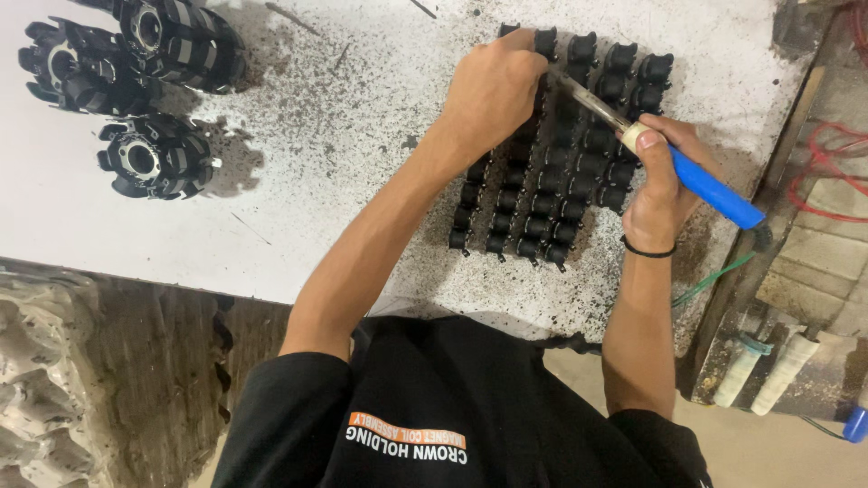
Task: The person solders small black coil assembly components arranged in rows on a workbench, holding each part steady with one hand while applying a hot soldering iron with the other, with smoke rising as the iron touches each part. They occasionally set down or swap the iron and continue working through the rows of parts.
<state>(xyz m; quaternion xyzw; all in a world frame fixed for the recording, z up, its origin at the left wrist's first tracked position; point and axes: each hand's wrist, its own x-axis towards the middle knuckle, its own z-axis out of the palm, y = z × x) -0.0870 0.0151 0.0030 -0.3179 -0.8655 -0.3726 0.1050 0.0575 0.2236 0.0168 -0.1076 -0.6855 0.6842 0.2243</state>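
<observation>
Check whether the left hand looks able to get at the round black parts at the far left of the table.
Probably yes. The left hand rests on the rows of black clips, empty of any tool, and bare speckled table lies between it and the round black parts. Nothing stands in the way.

You are in a small assembly workshop. The white surface (298, 181) is scorched and peppered with dark residue. Rows of black coil bobbins (561, 172) lie on it, with three round black stator-like cores (154, 155) at its far corner. A blue-handled soldering iron (696, 181), loose red wires (832, 172) and rough brickwork (827, 271) confirm it.
</observation>
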